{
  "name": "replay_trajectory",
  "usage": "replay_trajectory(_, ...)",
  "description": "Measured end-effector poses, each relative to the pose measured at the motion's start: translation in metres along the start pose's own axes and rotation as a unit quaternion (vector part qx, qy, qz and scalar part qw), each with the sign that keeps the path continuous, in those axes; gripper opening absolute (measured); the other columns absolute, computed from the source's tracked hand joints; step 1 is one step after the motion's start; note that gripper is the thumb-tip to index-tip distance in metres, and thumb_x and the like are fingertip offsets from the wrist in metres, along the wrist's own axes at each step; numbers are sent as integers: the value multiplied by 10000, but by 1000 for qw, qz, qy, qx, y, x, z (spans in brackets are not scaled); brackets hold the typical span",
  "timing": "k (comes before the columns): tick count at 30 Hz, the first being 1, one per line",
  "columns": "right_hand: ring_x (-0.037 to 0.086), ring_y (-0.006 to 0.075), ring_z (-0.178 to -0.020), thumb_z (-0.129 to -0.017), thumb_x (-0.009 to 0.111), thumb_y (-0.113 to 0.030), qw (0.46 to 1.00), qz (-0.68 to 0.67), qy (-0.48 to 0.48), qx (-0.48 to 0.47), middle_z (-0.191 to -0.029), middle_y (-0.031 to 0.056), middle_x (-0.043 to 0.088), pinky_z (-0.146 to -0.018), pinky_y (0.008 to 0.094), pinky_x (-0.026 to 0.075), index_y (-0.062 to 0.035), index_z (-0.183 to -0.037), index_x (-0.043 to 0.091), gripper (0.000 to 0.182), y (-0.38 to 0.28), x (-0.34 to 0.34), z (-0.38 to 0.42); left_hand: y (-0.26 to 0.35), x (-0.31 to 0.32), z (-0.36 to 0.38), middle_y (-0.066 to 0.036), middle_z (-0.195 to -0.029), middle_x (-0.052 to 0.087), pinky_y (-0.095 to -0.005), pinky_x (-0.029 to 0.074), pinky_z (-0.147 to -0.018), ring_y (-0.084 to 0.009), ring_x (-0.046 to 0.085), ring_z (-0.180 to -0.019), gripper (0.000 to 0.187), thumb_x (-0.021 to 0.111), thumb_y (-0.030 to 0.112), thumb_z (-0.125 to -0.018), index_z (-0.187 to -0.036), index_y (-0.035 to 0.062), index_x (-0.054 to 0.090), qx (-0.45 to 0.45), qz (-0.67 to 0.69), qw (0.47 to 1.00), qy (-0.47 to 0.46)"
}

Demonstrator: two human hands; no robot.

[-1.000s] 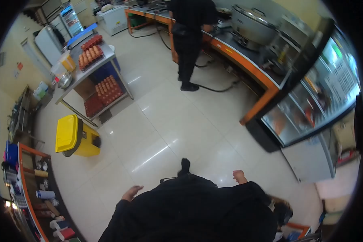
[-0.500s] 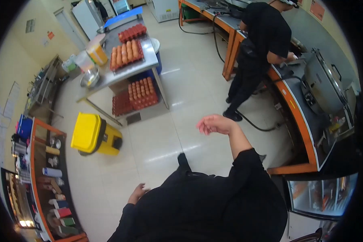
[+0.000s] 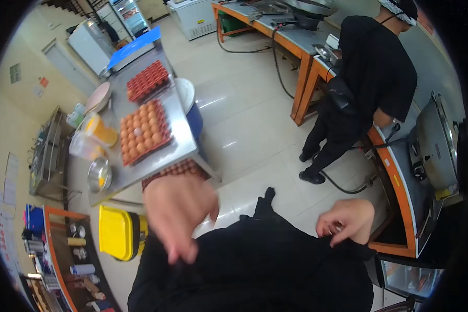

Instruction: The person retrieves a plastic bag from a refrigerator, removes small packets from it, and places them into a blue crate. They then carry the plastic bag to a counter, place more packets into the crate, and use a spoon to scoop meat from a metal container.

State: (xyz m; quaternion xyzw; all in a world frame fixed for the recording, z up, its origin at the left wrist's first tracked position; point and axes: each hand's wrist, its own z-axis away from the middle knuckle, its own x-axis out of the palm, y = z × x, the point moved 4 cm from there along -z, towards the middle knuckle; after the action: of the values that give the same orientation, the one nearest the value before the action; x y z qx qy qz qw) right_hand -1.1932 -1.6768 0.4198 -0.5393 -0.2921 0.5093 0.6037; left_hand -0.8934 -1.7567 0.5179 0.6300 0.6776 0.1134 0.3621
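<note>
My left hand (image 3: 179, 208) is raised in front of my body, smeared by motion. In this view it overlaps the egg table's lower shelf and the yellow bin. My right hand (image 3: 350, 218) hangs at my right side, fingers loosely curled and thumb apart, with nothing seen in it. Beyond the left hand stands a steel table (image 3: 179, 138) bearing a tray of brown eggs (image 3: 143, 130) and red egg trays (image 3: 148, 80) further back. A metal bowl with yolk (image 3: 99, 174) is at its near left corner, beside a jug of yellow liquid (image 3: 103, 132).
A yellow bin (image 3: 114, 234) stands on the floor to the left. To the right, a co-worker in black (image 3: 372, 73) faces an orange-framed counter (image 3: 400, 200) with a large metal pot (image 3: 436, 148). Hoses (image 3: 281, 67) hang near it. An orange shelf (image 3: 52, 244) lines the left wall.
The view has shifted closer to the egg table. My left hand has swung up and forward, while my right hand has lowered to the right. The co-worker has turned further away.
</note>
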Motion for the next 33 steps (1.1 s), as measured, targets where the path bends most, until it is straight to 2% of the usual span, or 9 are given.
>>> replay_trajectory(10,553,90,-576,-686,577,13,863,240,412,-167,-770,23,618,-529,251,426,-100,-967,658,313,46,-322,-162,-25,-185,-23,-104,-788,553,-340,464,-672,-250,553,-698,263,645,270,-839,-979,59,575,-68,-69,984,-151)
replay_trajectory(14,576,86,-650,-789,535,20,961,-31,274,-1,-868,37,646,-555,244,447,-92,-1028,630,281,80,-405,-217,-86,-283,77,-39,-641,464,-369,453,-544,-216,516,-586,106,514,183,-906,-941,86,537,127,158,963,177)
replay_trajectory(18,610,132,-846,-785,473,87,934,-121,313,-120,-1000,55,631,-733,280,504,-36,-1130,580,382,116,-487,-214,-185,-350,262,-83,-797,570,-368,472,-578,-250,563,-675,393,476,433,-891,-1045,76,540,-15,193,630,752)
replay_trajectory(23,552,222,-1088,-810,633,-107,749,72,614,-238,-1194,130,567,-919,352,444,-22,-1171,571,376,19,-529,-108,-178,-524,210,-89,-876,632,-341,510,-634,-196,613,-699,613,433,589,-893,-1049,14,578,-149,168,663,714)
replay_trajectory(24,543,263,-1099,-878,516,-175,793,160,389,-440,-1186,125,573,-940,427,427,-1,-1177,558,349,33,-503,-74,-161,-553,229,-124,-710,616,-327,527,-601,-240,613,-590,510,376,437,-955,-981,-19,603,-198,-36,568,798)
replay_trajectory(26,574,337,-1058,-927,424,-161,770,92,-43,-630,-1185,148,585,-916,501,422,-39,-1033,632,264,-33,-510,-71,-146,-607,185,-152,-821,609,-383,484,-735,-277,601,-740,416,343,312,-926,-972,-16,596,-79,23,869,489)
replay_trajectory(28,573,329,-1064,-917,455,-143,846,195,51,-493,-1200,130,583,-892,490,443,-38,-1064,628,250,-26,-542,-61,-125,-638,145,-181,-932,601,-440,442,-869,-313,590,-891,349,310,187,-897,-963,-12,589,67,103,990,75)
replay_trajectory(30,576,303,-1064,-914,487,-137,830,218,385,-340,-1212,121,578,-885,417,461,-26,-1111,607,255,45,-574,-60,-114,-661,153,-210,-1043,593,-496,399,-1003,-349,578,-1041,324,277,62,-868,-953,-9,581,226,178,898,-332)
replay_trajectory(33,557,170,-1025,-915,550,-197,589,-87,803,-6,-1235,105,540,-828,282,451,-27,-1262,486,391,155,-657,-40,-213,-719,131,-120,-663,640,-340,533,-595,-226,644,-613,248,519,198,-862,-952,14,658,327,248,905,110)
